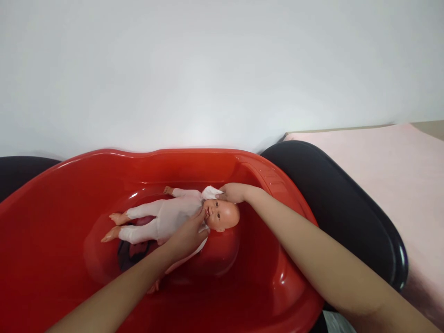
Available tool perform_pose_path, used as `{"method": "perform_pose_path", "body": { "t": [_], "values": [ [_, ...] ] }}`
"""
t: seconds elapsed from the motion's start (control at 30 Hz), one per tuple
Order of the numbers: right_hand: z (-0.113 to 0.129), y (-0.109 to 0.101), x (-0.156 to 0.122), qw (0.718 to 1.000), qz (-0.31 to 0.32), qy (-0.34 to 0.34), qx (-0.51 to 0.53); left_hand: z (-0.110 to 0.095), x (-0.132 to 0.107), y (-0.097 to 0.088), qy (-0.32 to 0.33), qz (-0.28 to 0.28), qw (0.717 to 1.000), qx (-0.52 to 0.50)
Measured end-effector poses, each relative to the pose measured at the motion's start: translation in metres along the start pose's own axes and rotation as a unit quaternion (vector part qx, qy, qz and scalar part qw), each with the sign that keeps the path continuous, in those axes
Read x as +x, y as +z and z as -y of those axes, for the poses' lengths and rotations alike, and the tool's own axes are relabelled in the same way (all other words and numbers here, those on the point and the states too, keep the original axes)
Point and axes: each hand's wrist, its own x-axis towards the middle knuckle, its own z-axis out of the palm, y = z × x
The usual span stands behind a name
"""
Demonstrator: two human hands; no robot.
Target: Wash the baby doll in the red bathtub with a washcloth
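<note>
I see smooth, glossy red plastic in the tub (282, 189) before me, a doll (173, 209) with a smooth, shiny, plastic-looking head (228, 216) and thin cloth suit (171, 215), and a smooth wall (208, 74).

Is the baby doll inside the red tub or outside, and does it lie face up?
Inside and face up: the red tub surrounds the baby doll, whose face is toward the camera.

Looks like a room indoors, with a plain white wall (208, 69). Could be a home or a class about babies; hard to tell which. Has a big red baby bath (204, 157) near the wall, with a doll (175, 213) lying inside. Also has a flat pink sheet (378, 162) on the right, past a smooth black thing (333, 199).
</note>
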Motion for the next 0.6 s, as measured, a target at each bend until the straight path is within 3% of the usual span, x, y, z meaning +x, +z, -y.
{"method": "perform_pose_path", "body": {
  "t": [0.13, 0.2, 0.4, 0.47, 0.53, 0.6],
  "values": [
    [0.015, 0.004, -0.002, 0.994, 0.022, -0.092, 0.061, -0.004, 0.0, -0.003, 0.012, 0.02, 1.0, -0.016],
    [0.016, 0.004, -0.002, 0.993, 0.029, -0.101, 0.056, -0.006, 0.0, -0.004, 0.01, 0.022, 1.0, -0.011],
    [-0.004, 0.0, 0.0, 0.997, 0.009, 0.077, -0.013, -0.006, -0.002, -0.002, -0.007, 0.016, 1.0, -0.018],
    [-0.007, 0.0, 0.0, 0.995, -0.002, 0.099, -0.02, -0.004, -0.002, -0.001, -0.013, 0.01, 1.0, -0.011],
    [-0.004, 0.0, 0.0, 0.998, 0.0, 0.064, -0.008, -0.003, -0.001, -0.001, -0.003, 0.012, 1.0, -0.018],
    [0.003, 0.002, -0.001, 1.0, 0.015, -0.013, 0.023, -0.003, 0.001, -0.002, 0.016, 0.015, 0.999, -0.029]
  ]
}}
